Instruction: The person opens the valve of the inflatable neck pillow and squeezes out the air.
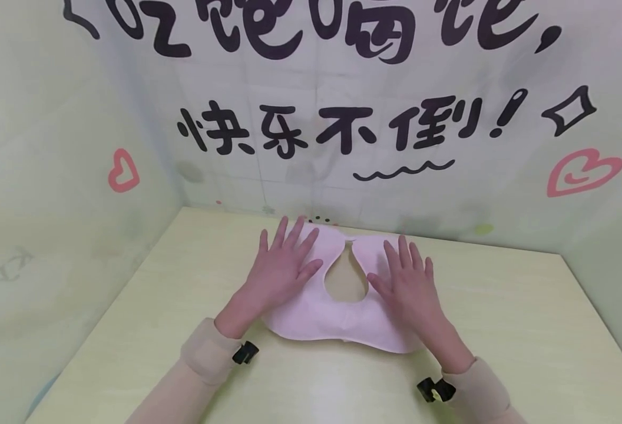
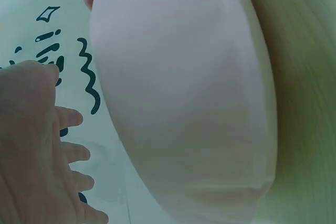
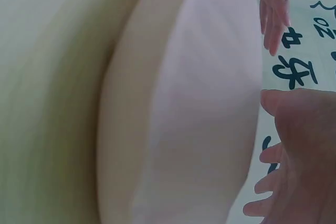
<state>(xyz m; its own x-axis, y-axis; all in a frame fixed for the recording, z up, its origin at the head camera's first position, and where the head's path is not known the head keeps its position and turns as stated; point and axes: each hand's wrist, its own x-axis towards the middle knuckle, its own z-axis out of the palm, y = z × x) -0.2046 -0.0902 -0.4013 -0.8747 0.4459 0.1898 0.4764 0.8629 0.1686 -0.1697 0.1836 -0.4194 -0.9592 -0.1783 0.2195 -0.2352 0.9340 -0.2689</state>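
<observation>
Clock hours below are read in the head view from the teardrop opening [image 1: 347,282] in a pale pink cushion. Furthest left, at ten o'clock, a red heart outline [image 1: 113,176] marks the left wall [image 1: 67,147]. The table [image 1: 157,312], pale and wood-grained, spreads beneath everything. At eight o'clock lie the left sleeve [image 1: 184,377], beige, and a black clip [image 1: 245,352] at its cuff.

The left hand [image 1: 279,271] is over the cushion at nine o'clock, fingers straight and spread wide towards twelve, thumb towards two. It grips nothing; whether the palm touches, I cannot tell.

The cushion [image 1: 343,324] lies on the table near the back wall [image 1: 237,188], its two ends meeting at twelve o'clock. Beyond, also at twelve, runs black lettering [image 1: 346,132].

The right hand [image 1: 414,294] is over the cushion at three o'clock, fingers straight and slightly parted, thumb towards ten beside the opening's edge. It holds nothing either; contact is unclear. At four o'clock are a second black clip [image 1: 436,390] and the right sleeve [image 1: 483,388]. Another red heart [image 1: 581,188] sits between two and three o'clock.
</observation>
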